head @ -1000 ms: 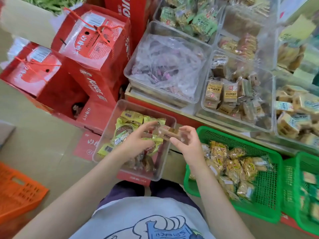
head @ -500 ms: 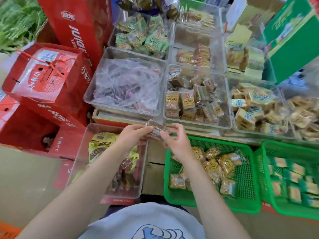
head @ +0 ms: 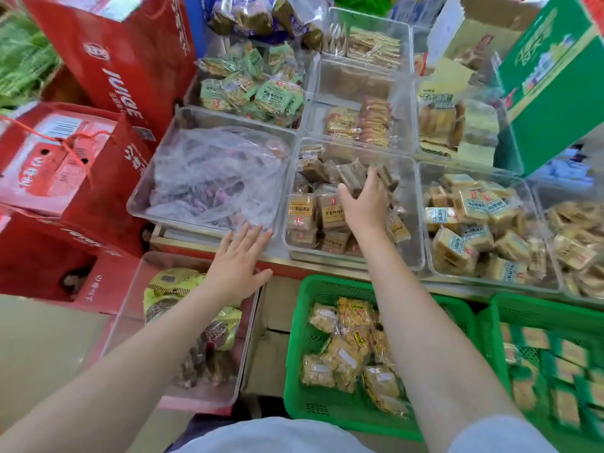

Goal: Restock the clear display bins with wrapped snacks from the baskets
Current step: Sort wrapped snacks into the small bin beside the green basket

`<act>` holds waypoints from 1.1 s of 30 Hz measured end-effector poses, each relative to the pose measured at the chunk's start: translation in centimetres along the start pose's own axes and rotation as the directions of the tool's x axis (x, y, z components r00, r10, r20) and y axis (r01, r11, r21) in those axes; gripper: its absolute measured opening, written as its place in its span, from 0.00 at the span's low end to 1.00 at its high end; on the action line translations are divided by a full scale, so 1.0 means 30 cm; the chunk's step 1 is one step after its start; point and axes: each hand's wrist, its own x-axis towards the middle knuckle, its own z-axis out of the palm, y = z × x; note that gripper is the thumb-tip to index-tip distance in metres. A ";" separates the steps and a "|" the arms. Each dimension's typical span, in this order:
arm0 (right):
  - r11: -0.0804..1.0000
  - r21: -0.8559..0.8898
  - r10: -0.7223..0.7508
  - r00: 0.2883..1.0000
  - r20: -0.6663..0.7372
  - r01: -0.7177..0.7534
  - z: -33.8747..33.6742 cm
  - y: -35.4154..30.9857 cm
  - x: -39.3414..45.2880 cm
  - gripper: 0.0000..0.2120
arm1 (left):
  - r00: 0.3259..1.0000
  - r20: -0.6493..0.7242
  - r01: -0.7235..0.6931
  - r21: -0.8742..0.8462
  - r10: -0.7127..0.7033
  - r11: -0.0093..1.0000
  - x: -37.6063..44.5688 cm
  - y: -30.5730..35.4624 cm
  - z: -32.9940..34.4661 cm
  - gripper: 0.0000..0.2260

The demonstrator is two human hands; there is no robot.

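Observation:
My right hand (head: 362,207) reaches into the middle clear display bin (head: 356,262), which holds several brown and tan wrapped snacks. Its thumb and fingers curl round a brown wrapped snack (head: 351,182) at the top of the pile. My left hand (head: 240,263) is spread flat with straight fingers, holding nothing, over the far corner of a low clear bin (head: 130,305) of yellow-green packets. Below my right forearm stands a green basket (head: 294,325) with several yellow wrapped snacks (head: 343,354).
A second green basket (head: 490,325) of green packets stands at the right. More clear bins surround the middle one: a plastic-bag bin (head: 143,204) to the left, a tan-cake bin (head: 425,256) to the right, others behind. Red cartons (head: 65,165) are stacked at the left, a green carton (head: 549,93) at the top right.
Both hands held one wrapped snack above the low bin. Now my right hand has carried it up into the middle display bin, and my left hand has let go and opened flat.

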 end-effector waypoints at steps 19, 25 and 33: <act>0.994 -0.059 -0.010 0.621 0.784 0.091 0.603 -0.113 -0.756 0.16 | 0.765 0.322 0.634 -0.530 -0.558 0.563 -0.494 -0.390 0.211 0.09; 0.993 -0.074 0.024 0.466 0.884 0.089 0.860 -0.046 -0.984 0.27 | 0.705 0.428 0.704 -0.519 -0.566 0.485 -0.653 -0.525 0.289 0.11; 0.997 -0.072 0.060 0.618 0.784 -0.006 0.891 -0.087 -1.029 0.15 | 0.726 0.447 0.669 -0.634 -0.523 0.387 -0.737 -0.613 0.300 0.12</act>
